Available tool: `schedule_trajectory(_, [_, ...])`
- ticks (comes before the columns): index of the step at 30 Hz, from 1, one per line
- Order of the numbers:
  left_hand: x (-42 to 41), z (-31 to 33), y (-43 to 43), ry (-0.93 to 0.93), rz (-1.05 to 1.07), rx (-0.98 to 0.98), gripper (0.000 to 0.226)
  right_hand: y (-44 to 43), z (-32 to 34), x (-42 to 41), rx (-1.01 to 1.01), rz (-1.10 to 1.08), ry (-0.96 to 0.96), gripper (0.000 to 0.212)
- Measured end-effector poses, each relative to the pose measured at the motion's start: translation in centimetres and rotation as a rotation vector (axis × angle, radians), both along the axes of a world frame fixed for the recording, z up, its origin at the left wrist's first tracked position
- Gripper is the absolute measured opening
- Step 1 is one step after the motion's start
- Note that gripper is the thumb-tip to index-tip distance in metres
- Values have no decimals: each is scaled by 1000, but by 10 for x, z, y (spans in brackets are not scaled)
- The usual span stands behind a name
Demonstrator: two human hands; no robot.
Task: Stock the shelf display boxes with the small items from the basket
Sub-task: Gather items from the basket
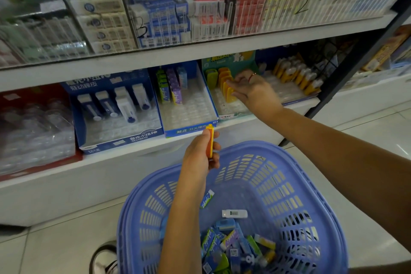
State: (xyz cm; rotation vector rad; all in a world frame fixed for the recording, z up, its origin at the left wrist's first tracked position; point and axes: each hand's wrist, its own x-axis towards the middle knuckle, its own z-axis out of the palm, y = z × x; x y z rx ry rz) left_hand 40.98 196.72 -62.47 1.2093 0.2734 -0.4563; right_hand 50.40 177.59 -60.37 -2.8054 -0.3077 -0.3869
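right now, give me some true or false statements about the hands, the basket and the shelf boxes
1. The left hand holds a slim orange and yellow item by the far rim of the blue slatted plastic basket. True.
2. The right hand is down in the basket. False: it reaches into the teal cardboard display box on the shelf.
3. The basket is empty. False: small colourful packets lie in its bottom.
4. The blue cardboard display box beside the teal one has green and purple packets at its back. True.
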Motion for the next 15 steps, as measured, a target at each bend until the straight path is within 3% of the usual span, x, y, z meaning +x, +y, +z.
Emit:
schedule_trajectory(6, [-7,-4,3,-276,-59,166,18,7,3,-11,-74,-2,-71,34])
schedule_trajectory(9, [-8,-6,1,-316,-44,155,15,13,4,-33,238,-40,11,32])
schedule_trajectory(12, [-9,-6,-7,-344,-26,193,18,18,13,-59,734,-5,308,19])
schedule_trajectory(15, [-11,-3,-14,-343,33,212,25,20,26,-76,762,139,457,17])
